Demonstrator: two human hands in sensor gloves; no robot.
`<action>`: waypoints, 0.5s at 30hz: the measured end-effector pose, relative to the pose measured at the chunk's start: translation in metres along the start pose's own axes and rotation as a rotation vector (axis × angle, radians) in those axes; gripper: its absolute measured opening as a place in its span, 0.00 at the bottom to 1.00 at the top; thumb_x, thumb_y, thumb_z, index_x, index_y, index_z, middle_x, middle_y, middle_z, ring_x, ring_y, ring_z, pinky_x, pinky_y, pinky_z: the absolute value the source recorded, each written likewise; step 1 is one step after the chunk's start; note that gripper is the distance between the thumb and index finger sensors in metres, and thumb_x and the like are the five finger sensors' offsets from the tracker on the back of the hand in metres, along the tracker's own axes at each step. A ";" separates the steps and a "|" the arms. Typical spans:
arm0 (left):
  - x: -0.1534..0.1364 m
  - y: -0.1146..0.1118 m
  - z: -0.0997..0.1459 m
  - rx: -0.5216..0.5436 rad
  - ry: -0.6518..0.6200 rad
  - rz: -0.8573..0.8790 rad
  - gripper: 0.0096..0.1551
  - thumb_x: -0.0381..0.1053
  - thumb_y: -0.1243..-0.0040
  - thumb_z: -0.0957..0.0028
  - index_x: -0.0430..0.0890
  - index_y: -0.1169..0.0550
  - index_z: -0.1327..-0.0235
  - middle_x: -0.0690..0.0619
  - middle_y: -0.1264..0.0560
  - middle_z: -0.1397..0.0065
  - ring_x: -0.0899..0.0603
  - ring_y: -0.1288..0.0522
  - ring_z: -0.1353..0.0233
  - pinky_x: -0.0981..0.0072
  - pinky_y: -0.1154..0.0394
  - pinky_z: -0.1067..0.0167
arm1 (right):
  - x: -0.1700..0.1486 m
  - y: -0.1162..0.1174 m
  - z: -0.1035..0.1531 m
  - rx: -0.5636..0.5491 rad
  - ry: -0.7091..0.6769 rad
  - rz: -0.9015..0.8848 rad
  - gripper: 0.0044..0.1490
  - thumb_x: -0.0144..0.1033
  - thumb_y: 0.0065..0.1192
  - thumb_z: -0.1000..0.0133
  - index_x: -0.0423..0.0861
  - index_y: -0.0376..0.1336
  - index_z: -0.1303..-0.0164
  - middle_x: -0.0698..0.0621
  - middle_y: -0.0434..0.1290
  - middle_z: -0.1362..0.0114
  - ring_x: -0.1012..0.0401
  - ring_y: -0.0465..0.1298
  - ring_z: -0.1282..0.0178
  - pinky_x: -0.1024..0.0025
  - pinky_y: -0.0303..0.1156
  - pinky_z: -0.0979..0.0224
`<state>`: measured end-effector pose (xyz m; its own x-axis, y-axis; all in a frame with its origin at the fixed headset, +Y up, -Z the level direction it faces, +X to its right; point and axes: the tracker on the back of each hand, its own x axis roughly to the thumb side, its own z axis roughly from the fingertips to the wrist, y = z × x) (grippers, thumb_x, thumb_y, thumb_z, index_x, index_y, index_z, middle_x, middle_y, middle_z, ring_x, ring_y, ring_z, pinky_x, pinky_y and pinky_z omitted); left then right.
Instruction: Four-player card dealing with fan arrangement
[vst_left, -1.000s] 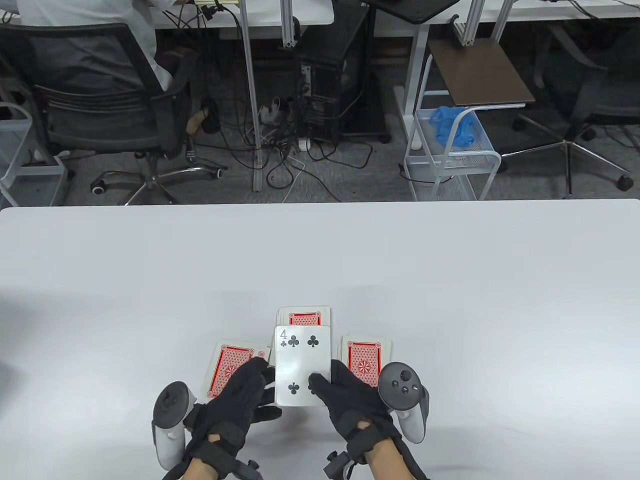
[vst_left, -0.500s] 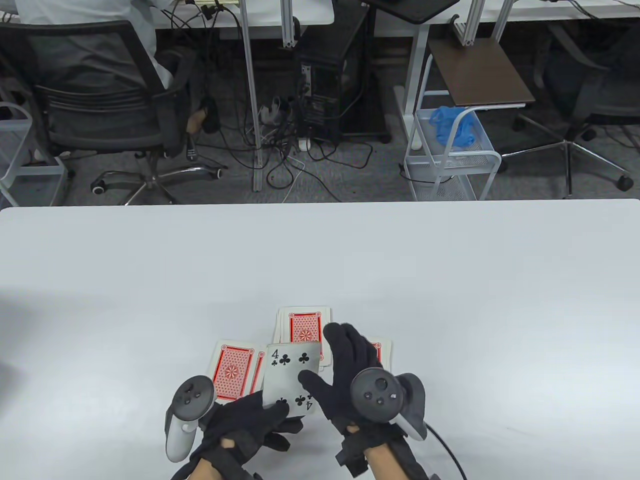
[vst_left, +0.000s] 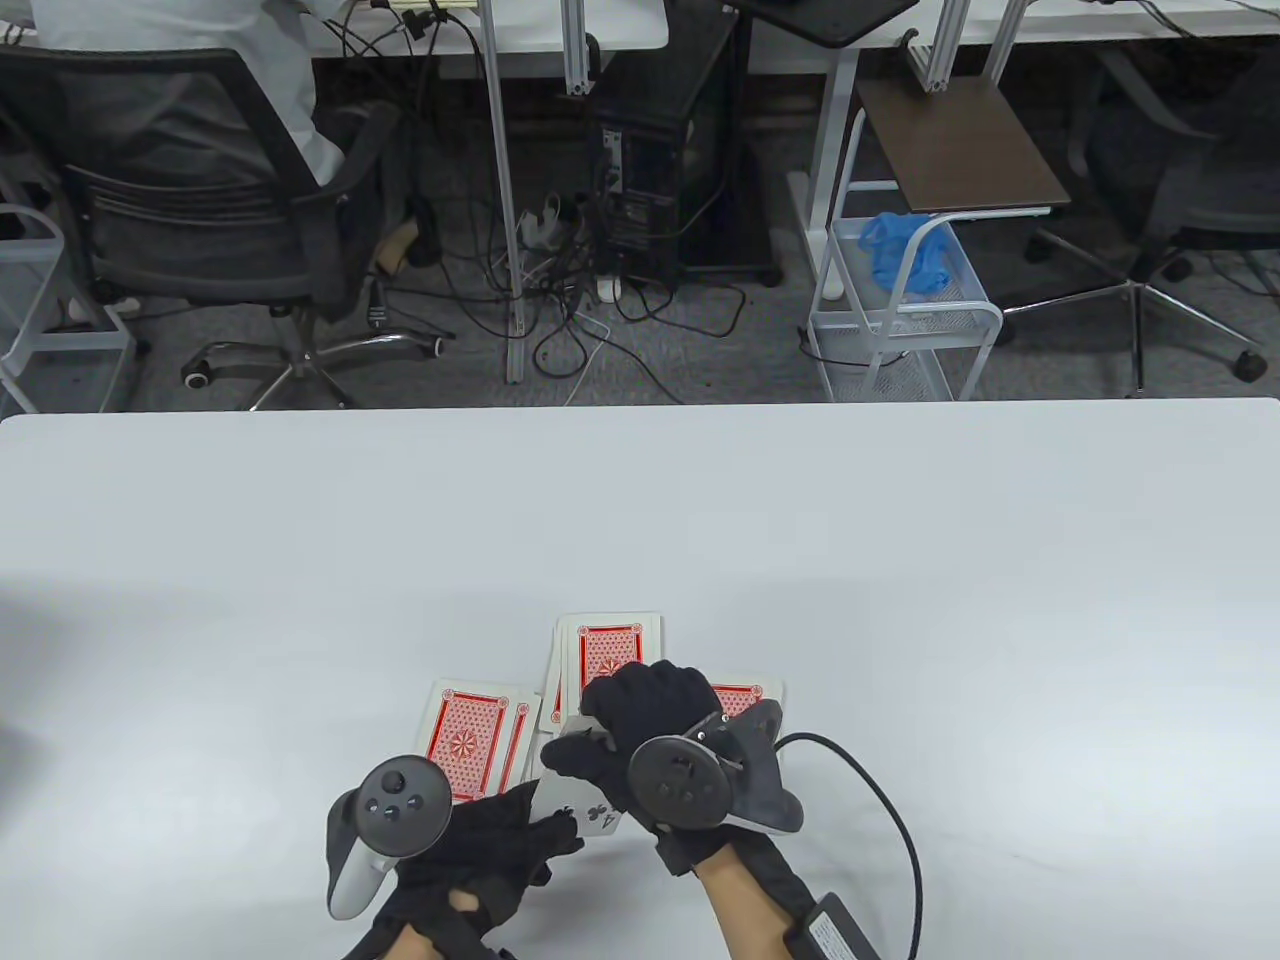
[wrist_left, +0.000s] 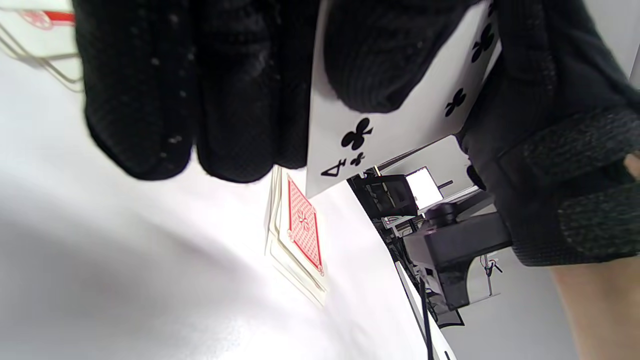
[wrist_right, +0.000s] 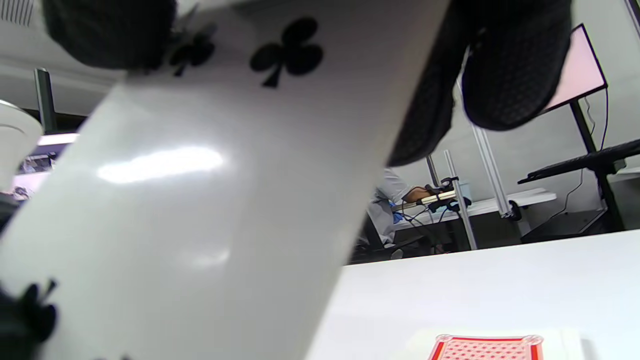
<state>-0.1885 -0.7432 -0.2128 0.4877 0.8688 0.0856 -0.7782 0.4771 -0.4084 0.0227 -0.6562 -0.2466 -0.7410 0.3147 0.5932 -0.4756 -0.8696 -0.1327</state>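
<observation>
Moved since earlier: right hand (vst_left: 650, 715) now curls over four of clubs (vst_left: 590, 805), tilting it up; left hand (vst_left: 490, 850) grips its near end above table (vst_left: 900, 560). Three face-down piles (vst_left: 475, 735) alongside. Advice: pinch edges only, turn over without bending.

playing card (wrist_left: 400, 115), "4" with club pips

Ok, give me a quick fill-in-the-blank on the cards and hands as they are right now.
1. The face-up card held between both hands is the four of ____.
2. The number of face-down piles lying on the table is ____.
3. The backs of the face-down cards, such as the left pile, are printed in ____.
4. Covering most of the face-up card from above is the ____ hand.

Missing words: clubs; three; red; right
</observation>
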 end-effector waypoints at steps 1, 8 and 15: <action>0.000 0.000 0.000 0.001 0.002 0.010 0.27 0.51 0.33 0.49 0.45 0.16 0.37 0.47 0.11 0.37 0.38 0.08 0.40 0.51 0.10 0.54 | -0.001 0.000 0.000 0.002 -0.001 -0.006 0.33 0.63 0.54 0.46 0.47 0.73 0.51 0.47 0.80 0.48 0.44 0.82 0.45 0.33 0.73 0.37; -0.005 -0.001 -0.001 -0.008 0.018 0.085 0.27 0.51 0.33 0.49 0.45 0.16 0.37 0.48 0.10 0.39 0.39 0.08 0.41 0.51 0.09 0.53 | -0.001 -0.003 -0.001 0.052 -0.002 -0.021 0.26 0.53 0.57 0.44 0.48 0.72 0.47 0.46 0.79 0.44 0.45 0.81 0.42 0.32 0.71 0.34; -0.013 -0.001 0.000 0.035 0.024 0.187 0.26 0.51 0.32 0.50 0.45 0.15 0.39 0.47 0.09 0.40 0.38 0.07 0.42 0.53 0.08 0.54 | 0.007 -0.004 -0.004 0.123 -0.002 -0.065 0.26 0.38 0.54 0.39 0.45 0.66 0.31 0.44 0.75 0.34 0.42 0.77 0.34 0.29 0.66 0.30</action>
<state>-0.1937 -0.7553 -0.2137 0.3424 0.9395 -0.0103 -0.8691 0.3125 -0.3834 0.0170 -0.6493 -0.2450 -0.7099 0.3710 0.5986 -0.4607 -0.8876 0.0038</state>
